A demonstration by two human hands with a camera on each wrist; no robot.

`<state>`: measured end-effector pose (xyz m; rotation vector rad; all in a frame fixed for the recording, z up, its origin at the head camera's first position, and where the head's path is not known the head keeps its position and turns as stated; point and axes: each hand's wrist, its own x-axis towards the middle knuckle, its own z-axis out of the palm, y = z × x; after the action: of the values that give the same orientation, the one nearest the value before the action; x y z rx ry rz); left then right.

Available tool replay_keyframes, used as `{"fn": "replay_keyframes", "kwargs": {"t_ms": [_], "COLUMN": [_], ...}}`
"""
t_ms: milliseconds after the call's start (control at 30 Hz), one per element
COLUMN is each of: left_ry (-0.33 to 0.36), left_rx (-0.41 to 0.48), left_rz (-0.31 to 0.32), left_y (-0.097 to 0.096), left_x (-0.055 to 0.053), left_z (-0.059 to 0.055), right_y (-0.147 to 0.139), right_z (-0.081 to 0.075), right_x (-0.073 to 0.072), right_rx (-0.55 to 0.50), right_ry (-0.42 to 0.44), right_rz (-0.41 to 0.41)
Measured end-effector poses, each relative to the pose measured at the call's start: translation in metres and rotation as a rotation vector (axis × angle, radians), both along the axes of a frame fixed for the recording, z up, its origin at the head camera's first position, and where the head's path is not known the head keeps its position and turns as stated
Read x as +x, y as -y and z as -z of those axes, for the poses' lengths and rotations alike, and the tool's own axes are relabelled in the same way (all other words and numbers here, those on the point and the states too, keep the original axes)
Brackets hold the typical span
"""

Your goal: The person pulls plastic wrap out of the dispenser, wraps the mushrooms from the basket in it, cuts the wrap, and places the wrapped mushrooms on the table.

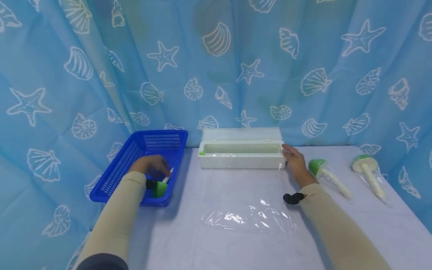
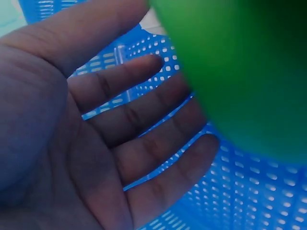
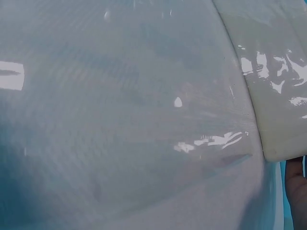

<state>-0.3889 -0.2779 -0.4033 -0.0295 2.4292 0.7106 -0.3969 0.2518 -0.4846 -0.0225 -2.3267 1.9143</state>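
My left hand (image 1: 152, 165) is inside the blue basket (image 1: 182, 150), beside an item with a green dome (image 1: 160, 189) and a white stem. In the left wrist view its fingers are extended and spread, their tips next to the green dome (image 2: 240, 86); the thumb tip is cut off at the top. A white cling film dispenser (image 1: 241, 162) stands with its lid (image 1: 241, 134) raised. My right hand (image 1: 297, 167) touches the dispenser's right end with straight fingers. Clear film (image 1: 249, 218) lies from the dispenser over the table.
At the right, two similar green-domed items, one dome-side (image 1: 317, 167) and one showing a beige disc (image 1: 365, 165), lie in clear wrapping on the white tablecloth (image 1: 189, 240). A blue shell-print curtain (image 1: 233, 48) hangs close behind the table.
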Motion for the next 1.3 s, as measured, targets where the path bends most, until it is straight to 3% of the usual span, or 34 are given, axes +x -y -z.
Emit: {"fn": "replay_keyframes", "kwargs": {"t_ms": [267,400,467,600,733,900,1067,1200,1300], "left_ry": [0.036,-0.007,-0.073,-0.273,-0.461,-0.623,-0.706,-0.741,-0.783], "left_rx": [0.042,0.094,0.117,0.121,0.069,-0.008,-0.047,-0.058,-0.073], "left_rz": [0.038,0.039,0.041,0.074,0.093,0.131,0.192,0.246,0.326], "left_y": [-0.003,0.004,0.01,0.021,0.026,0.021,-0.003,-0.035,-0.061], "left_x": [0.003,0.004,0.005,0.008,0.014,0.023,0.03,0.042,0.053], "left_z": [0.005,0.004,0.002,-0.007,-0.021,-0.044,-0.067,-0.082,-0.087], "right_y": [0.001,0.001,0.002,0.002,0.002,0.003,0.002,0.0,-0.001], "right_z": [0.002,0.002,0.002,0.002,0.002,0.0,-0.004,-0.006,-0.005], "right_x": [0.002,0.003,0.003,0.004,0.004,0.002,0.001,0.001,0.002], "right_rx": [-0.005,-0.001,0.01,0.051,0.068,0.066,0.088,0.105,0.122], "right_ry": [0.005,-0.002,-0.008,-0.019,-0.003,0.008,-0.028,-0.041,-0.017], "right_rz": [0.007,0.011,0.012,0.018,0.031,0.028,0.027,0.023,0.029]}}
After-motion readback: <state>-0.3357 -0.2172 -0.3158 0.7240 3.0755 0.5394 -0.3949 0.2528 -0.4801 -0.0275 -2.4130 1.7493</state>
